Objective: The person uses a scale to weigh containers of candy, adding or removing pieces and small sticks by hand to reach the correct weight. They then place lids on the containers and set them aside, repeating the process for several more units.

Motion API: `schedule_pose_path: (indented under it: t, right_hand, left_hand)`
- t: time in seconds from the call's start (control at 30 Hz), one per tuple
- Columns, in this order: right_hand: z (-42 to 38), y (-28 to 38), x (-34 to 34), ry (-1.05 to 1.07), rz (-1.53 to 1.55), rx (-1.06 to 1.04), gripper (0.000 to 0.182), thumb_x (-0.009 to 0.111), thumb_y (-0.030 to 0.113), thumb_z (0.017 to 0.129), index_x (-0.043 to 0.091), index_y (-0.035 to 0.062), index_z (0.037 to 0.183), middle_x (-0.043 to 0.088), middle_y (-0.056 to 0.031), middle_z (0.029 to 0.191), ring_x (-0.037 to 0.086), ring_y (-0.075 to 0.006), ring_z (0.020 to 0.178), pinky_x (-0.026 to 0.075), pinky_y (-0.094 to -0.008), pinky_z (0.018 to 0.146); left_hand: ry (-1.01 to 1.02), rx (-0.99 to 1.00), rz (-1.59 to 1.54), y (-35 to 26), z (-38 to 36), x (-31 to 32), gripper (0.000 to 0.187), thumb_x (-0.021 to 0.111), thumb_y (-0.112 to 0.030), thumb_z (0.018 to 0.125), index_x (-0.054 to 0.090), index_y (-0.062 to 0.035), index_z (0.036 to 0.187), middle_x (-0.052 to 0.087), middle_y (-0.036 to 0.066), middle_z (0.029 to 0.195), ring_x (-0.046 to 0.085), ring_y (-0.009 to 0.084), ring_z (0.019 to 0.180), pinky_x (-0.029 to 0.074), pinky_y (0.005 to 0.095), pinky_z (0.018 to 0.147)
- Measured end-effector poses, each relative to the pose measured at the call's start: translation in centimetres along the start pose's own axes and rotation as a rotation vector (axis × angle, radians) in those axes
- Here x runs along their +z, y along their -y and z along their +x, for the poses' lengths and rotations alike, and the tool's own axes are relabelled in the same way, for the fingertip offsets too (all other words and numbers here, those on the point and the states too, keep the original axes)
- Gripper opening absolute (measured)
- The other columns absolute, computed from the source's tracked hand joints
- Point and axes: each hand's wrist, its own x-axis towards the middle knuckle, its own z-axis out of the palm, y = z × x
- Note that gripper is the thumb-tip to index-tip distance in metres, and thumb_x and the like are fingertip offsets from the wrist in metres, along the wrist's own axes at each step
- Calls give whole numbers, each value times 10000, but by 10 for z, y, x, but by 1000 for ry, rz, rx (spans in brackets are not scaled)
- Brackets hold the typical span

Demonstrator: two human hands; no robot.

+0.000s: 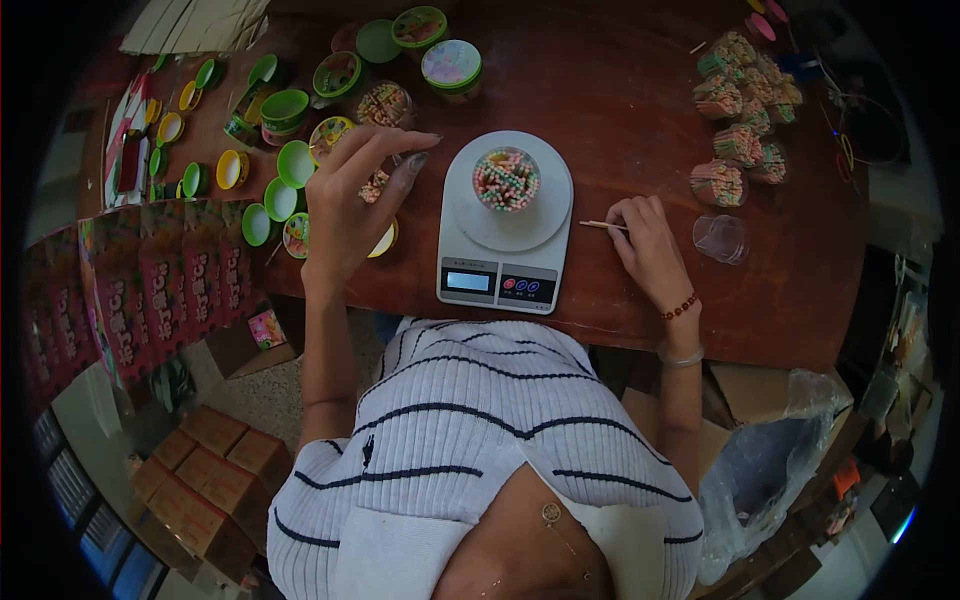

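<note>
A white digital scale stands before me, its display lit. On its round plate sits a clear cup packed with thin sticks with pink, green and white tips. My left hand is raised left of the scale, fingers apart, above some small tubs and a bundle of sticks. Nothing shows between its thumb and fingers. My right hand rests on the table right of the scale, with a few thin sticks pinched in its fingers and pointing at the scale.
Green and yellow tubs spread over the left of the brown table. Several cups of sticks cluster at the right, near an empty clear cup. Pink printed packets hang at the left edge. Cardboard boxes stand below.
</note>
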Motion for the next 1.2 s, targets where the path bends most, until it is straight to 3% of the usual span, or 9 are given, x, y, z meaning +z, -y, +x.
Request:
schedule_pose_path:
  t: [0.17, 0.3, 0.4, 0.47, 0.5, 0.57, 0.77, 1.1, 1.2]
  right_hand:
    - [-1, 6, 0, 36, -172, 69, 161, 679, -34, 863, 566, 5, 970, 611, -168, 978, 573, -368, 976, 505, -449, 830]
    - [-1, 2, -5, 43, -44, 123, 160, 686, -28, 868, 580, 1, 984, 630, -165, 963, 576, -361, 968, 506, -442, 829]
    - [5, 14, -12, -133, 16, 113, 147, 701, -23, 876, 622, -2, 998, 651, -136, 951, 611, -299, 889, 519, -397, 771]
    - [16, 43, -17, -246, 334, 276, 142, 698, -28, 905, 665, -6, 1041, 657, -69, 987, 637, -159, 914, 513, -302, 813]
    - [25, 56, -16, -249, 334, 274, 142, 698, -28, 905, 665, -6, 1041, 657, -69, 987, 637, -159, 914, 513, -302, 813]
    - [46, 78, -11, -410, 470, 15, 151, 737, -25, 854, 692, 14, 993, 659, -56, 926, 612, -129, 733, 488, -287, 647]
    - [89, 98, 13, -445, 742, 22, 196, 786, 7, 807, 758, 45, 997, 722, -34, 915, 592, -138, 857, 477, -286, 722]
    - [104, 82, 35, -425, 706, 53, 173, 835, 30, 778, 808, 84, 940, 734, -23, 906, 578, -156, 992, 487, -301, 796]
    - [96, 83, 20, -437, 568, -20, 171, 812, -28, 817, 796, 33, 976, 677, -52, 1078, 604, -149, 1025, 478, -301, 890]
  left_hand:
    - [32, -16, 1, 2, -7, -2, 240, 722, 38, 867, 766, -70, 1076, 714, 71, 975, 694, 199, 824, 567, 318, 709]
    - [67, -25, -27, -2, -5, 0, 231, 725, 29, 869, 765, -71, 1073, 716, 74, 961, 708, 209, 848, 578, 325, 723]
    - [52, 32, -62, -7, 2, 9, 242, 726, 35, 860, 768, -63, 1078, 731, 70, 983, 698, 184, 843, 566, 306, 712]
    - [46, 66, -85, -18, 11, 19, 254, 725, 42, 853, 771, -55, 1082, 744, 67, 1011, 684, 157, 836, 551, 286, 703]
    - [81, 76, -161, -28, 17, 25, 256, 737, 35, 848, 773, -57, 1084, 750, 64, 1025, 683, 150, 810, 546, 279, 682]
    - [115, 92, -235, -39, 25, 35, 260, 750, 28, 843, 774, -58, 1086, 757, 61, 1039, 683, 144, 784, 541, 272, 660]
    - [25, 37, -260, -26, 31, 40, 182, 797, -57, 853, 786, -70, 1035, 759, 52, 894, 730, 161, 775, 577, 280, 644]
    - [-95, 26, -200, 1, 20, 57, 163, 795, -48, 851, 779, -75, 1011, 760, 39, 953, 715, 158, 756, 561, 281, 615]
    - [-131, 110, -147, 4, 18, 59, 170, 799, -35, 836, 780, -86, 997, 760, 38, 932, 708, 176, 762, 555, 287, 621]
